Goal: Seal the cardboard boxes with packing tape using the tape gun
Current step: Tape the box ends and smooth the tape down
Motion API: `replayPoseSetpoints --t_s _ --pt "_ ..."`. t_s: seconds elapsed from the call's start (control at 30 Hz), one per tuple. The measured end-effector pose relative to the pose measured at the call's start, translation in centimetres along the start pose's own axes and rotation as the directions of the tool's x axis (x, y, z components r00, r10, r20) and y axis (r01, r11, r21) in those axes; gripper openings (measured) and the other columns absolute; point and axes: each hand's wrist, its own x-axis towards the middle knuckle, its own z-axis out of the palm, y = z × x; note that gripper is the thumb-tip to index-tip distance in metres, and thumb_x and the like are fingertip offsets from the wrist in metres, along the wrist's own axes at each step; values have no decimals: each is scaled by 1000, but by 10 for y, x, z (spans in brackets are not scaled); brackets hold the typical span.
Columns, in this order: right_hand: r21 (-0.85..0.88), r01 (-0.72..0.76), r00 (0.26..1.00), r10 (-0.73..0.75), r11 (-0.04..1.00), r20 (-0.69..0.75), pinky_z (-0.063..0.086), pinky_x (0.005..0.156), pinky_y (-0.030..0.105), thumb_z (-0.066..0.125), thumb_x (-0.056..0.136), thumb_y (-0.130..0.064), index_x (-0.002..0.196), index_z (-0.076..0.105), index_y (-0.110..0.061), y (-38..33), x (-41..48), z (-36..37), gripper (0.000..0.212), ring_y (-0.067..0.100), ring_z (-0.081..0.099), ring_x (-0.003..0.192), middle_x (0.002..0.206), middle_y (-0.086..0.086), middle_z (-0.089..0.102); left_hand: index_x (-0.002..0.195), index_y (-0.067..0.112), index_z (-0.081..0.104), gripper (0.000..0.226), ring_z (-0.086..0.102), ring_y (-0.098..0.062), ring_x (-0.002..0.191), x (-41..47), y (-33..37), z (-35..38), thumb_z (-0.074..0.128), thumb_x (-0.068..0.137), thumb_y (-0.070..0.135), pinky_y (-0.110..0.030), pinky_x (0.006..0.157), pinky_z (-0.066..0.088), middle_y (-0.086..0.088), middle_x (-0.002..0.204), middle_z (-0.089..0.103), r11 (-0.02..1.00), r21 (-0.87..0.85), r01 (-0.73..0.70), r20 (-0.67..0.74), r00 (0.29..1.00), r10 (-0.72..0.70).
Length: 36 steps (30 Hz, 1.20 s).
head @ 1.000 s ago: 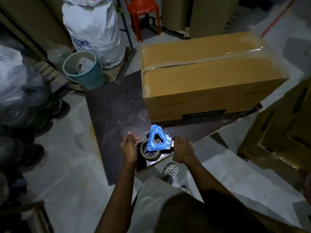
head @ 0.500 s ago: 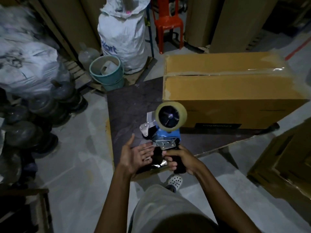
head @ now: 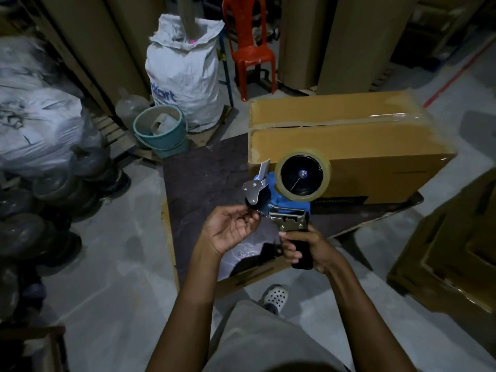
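The right hand [head: 306, 248] grips and mostly hides the handle of the tape gun [head: 285, 201]. The left hand [head: 228, 229] curls its fingertips at the gun's roller; whether they pinch tape is unclear.

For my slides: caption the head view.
Right hand grips tape gun by handle, left hand at its roller, cardboard box beyond.

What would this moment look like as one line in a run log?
stage: readying tape | right hand: grips tape gun handle | left hand: pinches at its roller end | cardboard box: on floor, untouched
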Motion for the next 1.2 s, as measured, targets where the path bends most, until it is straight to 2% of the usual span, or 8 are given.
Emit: replayPoseSetpoints --t_s 0.23,0.33,0.47,0.57,0.67,0.87,1.07,1.2 --pt "-49 29 1000 -30 998 -1 26 49 31 91 71 -26 69 60 -12 2 -25 -1 34 15 39 43 59 7 39 106 -7 66 54 63 -26 63 0 -7 1 54 99 45 -27 53 56 -19 87 64 998 18 66 89 994 -68" --pt "-115 36 997 -43 993 -57 29 50 31 83 78 -22 66 51 -6 0 -36 -2 37 18 39 42 54 8 42 107 -3 60 24 61 -21 55 0 -15 11 52 89 12 -23 45 52 -16 77 64 994 98 39 24 999 -41" --pt "-264 79 978 -127 961 -168 40 51 34 84 78 -21 66 64 2 3 -46 -8 32 23 48 46 59 18 56 97 -6 60 24 61 -19 51 -2 -7 14 36 94 -2 -20 41 49 -17 73 65 963 263 63 -94 995 -39" --pt "-341 130 950 -216 931 -227 42 49 36 85 76 -17 67 71 4 5 -47 -8 27 28 51 50 64 33 55 88 -5 59 29 62 -17 46 0 12 27 32 98 -2 -19 40 48 -15 64 64 808 581 98 -185 983 14" --pt "-362 198 917 -302 911 -260 40 50 37 81 71 -26 76 60 20 1 -49 -1 51 33 49 52 64 43 50 81 -4 59 23 60 -16 43 10 32 41 42 96 -6 -19 39 47 -12 56 61 661 740 125 -228 971 71" --pt "-421 195 865 -358 886 -352 36 50 31 69 92 1 68 59 7 -18 -45 3 26 22 47 42 50 16 55 78 2 60 21 57 -14 44 34 64 67 47 92 -7 -21 44 51 -10 58 59 518 849 102 -186 976 113" --pt "-556 222 800 -476 801 -366 37 46 27 73 90 2 49 53 -8 -35 -37 8 47 21 46 38 45 14 54 81 4 67 16 58 -6 43 50 119 112 61 96 4 -20 45 50 -3 56 66 207 974 88 -131 971 200" --pt "-655 204 755 -543 728 -368 41 53 27 74 82 13 53 61 -17 -36 -49 2 44 13 54 49 52 0 61 93 2 77 30 61 -17 67 57 213 125 88 77 24 -29 60 49 -10 86 74 42 999 34 -50 876 479"
